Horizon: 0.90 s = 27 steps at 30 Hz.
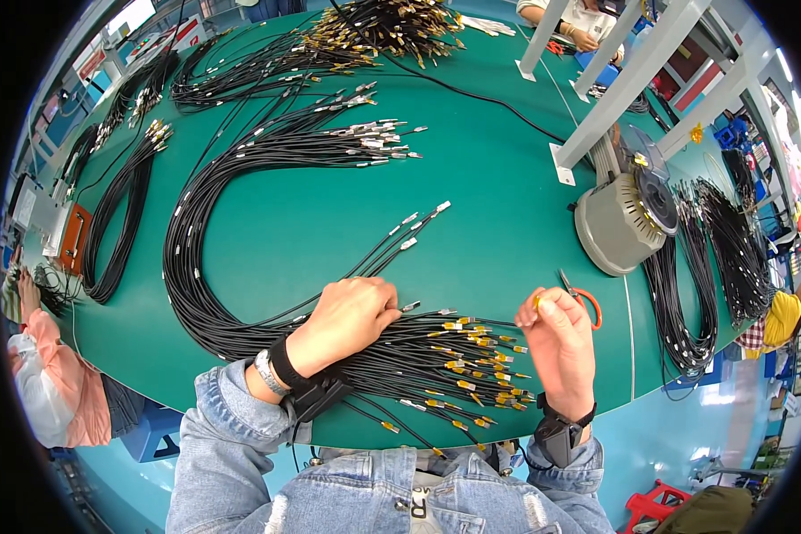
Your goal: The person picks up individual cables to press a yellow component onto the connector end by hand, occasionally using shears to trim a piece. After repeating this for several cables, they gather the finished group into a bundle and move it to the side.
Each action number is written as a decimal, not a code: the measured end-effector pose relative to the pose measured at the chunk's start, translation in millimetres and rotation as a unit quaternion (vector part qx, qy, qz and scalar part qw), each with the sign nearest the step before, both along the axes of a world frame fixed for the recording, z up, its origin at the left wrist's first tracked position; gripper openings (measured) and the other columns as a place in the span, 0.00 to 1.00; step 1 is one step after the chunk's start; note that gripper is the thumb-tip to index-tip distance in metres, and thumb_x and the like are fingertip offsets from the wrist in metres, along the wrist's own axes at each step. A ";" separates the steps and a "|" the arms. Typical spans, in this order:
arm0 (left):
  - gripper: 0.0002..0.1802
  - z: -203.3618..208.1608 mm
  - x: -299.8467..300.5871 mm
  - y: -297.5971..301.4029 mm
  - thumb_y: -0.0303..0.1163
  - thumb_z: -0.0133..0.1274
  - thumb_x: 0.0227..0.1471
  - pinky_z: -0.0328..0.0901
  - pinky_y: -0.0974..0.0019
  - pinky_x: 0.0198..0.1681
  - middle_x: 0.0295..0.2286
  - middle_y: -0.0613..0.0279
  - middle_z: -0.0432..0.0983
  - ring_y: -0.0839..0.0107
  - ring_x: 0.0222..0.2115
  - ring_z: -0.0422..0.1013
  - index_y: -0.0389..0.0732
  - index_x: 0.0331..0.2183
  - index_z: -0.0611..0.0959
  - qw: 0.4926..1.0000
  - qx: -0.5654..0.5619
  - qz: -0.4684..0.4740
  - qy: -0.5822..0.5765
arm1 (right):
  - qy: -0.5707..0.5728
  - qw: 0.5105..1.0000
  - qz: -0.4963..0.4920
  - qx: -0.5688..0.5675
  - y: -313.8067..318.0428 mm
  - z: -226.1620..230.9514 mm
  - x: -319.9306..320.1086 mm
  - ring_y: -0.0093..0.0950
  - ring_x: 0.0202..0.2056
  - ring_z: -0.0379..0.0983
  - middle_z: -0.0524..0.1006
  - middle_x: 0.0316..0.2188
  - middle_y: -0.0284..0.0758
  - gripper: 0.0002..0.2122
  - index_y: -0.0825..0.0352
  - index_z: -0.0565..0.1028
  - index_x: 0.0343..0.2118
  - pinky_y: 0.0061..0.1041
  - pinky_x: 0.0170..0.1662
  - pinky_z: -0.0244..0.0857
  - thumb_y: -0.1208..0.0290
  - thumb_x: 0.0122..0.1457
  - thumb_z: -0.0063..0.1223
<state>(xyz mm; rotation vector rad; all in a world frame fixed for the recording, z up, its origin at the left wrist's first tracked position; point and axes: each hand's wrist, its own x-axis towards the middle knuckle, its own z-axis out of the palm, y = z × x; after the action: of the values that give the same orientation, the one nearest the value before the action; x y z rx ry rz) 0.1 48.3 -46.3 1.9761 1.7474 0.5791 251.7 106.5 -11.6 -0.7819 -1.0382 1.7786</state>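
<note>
Green bench (494, 187): head view; carries the cables and tools.
Black cable bundle (187, 240): curves across the left of the bench and back under the left hand (351, 311); near ends fan toward the right hand (561, 343).
Left hand: curled over the bundle, thumb and index seemingly pinching a single cable (410, 307); its silvery end pokes out just beyond the fingertips.
Right hand: raised right of the fan, thumb and index pinching a small yellow piece (537, 303), apart from the cables.
Step, as judged: yellow piece onto a cable end, like the neighbours.
Doing it well: hold the cable firm close behind its end; grip the piece by one edge so any sticky face stays clean; line it up square, press without creases; keep finished ends apart from bare ones.
Hands at work: 2, one left, one right.
Yellow piece in fingers: 1.
Scissors (587, 307): 1 pair, orange-handled, just beyond the right hand.
Grey round dispenser (616, 227): 1, beside the posts.
White-tipped loose cables (408, 243): 3, angled away from the bundle.
Yellow-wrapped ends (458, 365): dozens, overlapping, no exact count.
Orange box (74, 238): 1, left edge.
</note>
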 end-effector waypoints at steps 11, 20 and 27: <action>0.06 15.0 4.7 -6.7 0.27 0.53 0.49 0.63 0.74 0.22 0.22 0.62 0.75 0.76 0.19 0.69 0.34 0.30 0.76 0.954 0.004 0.115 -0.277 | -0.013 0.999 0.047 -0.012 -22.1 0.5 -27.3 0.23 0.30 0.62 0.67 0.24 0.32 0.06 0.69 0.69 0.25 0.23 0.37 0.57 0.74 0.56 0.49; 0.09 19.1 8.6 -13.8 0.28 0.57 0.47 0.64 0.72 0.23 0.22 0.63 0.74 0.74 0.19 0.69 0.34 0.30 0.76 0.967 0.056 0.050 -0.244 | -0.023 0.998 -0.035 0.056 -27.0 -1.3 -46.8 0.23 0.30 0.63 0.67 0.26 0.32 0.05 0.69 0.69 0.26 0.23 0.37 0.57 0.75 0.57 0.48; 0.10 3.5 1.2 -19.9 0.28 0.58 0.45 0.65 0.66 0.24 0.22 0.56 0.73 0.60 0.22 0.72 0.35 0.29 0.75 0.988 0.148 -0.022 -0.023 | 0.005 0.999 -0.014 0.041 -20.3 -7.6 -42.0 0.23 0.29 0.62 0.67 0.25 0.32 0.05 0.69 0.69 0.26 0.22 0.37 0.57 0.75 0.57 0.49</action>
<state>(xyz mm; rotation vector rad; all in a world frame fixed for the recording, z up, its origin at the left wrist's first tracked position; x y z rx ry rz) 1.3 28.4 -42.8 2.1708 1.6641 0.9077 209.7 86.2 -19.2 -0.7334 -1.0805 1.7037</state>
